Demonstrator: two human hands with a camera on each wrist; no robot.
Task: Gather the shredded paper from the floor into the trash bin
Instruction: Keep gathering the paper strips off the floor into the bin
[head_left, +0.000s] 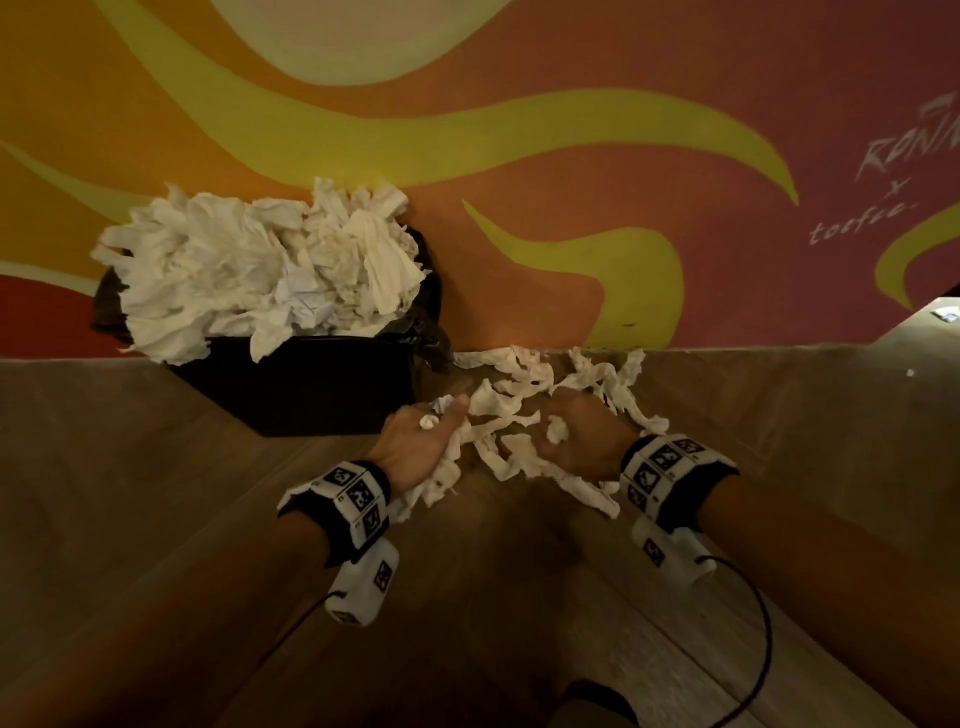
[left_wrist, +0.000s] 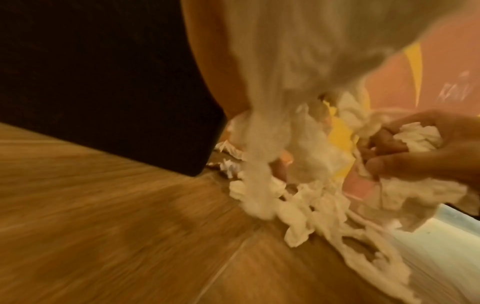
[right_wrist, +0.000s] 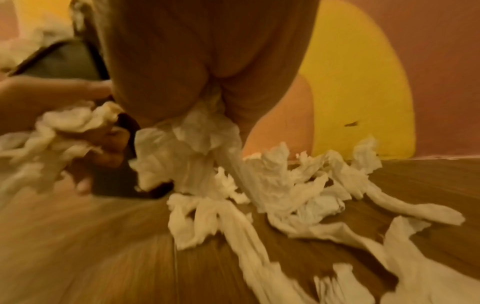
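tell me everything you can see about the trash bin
The trash bin is a black, boxy container standing upright on the wooden floor, its back to the painted wall. A dark liner drapes over its rim. White crumpled paper is heaped well above the top and spills over the front edge. Loose paper strips lie by its right side; neither hand touches it.

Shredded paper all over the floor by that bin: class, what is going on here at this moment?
A person is clearing up with bare hands. The left hand and the right hand each grip a bunch of shredded paper low over the wooden floor, beside the painted wall. Many strips still lie on the floor. The black trash bin, just left of the hands, is already heaped above its rim with crumpled paper.
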